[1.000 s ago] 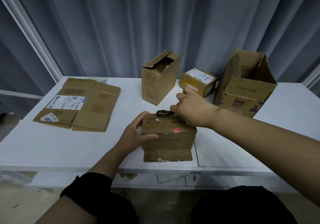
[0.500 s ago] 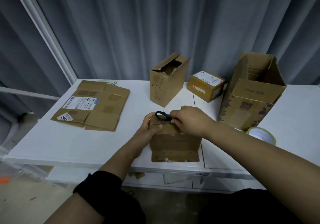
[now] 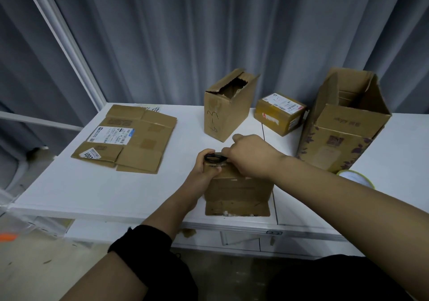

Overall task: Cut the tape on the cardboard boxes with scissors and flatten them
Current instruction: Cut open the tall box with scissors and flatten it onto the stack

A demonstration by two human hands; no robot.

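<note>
**Q:** Where is the box standing?
**A:** At the near edge of the table. The left hand is gripping its upper left corner. The right hand is curling over the scissors, which are lying left-right along the top, handles pointing toward the left hand.

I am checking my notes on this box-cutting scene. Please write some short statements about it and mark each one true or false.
1. The left hand grips the near box at its top left corner. True.
2. The scissors lie on the flattened cardboard. False: the right hand holds them at the top of the near box.
3. The large box on the right is open on top. True.
4. The small labelled box stands on top of the tall box. False: it stands on the table, beside the tall box.
</note>
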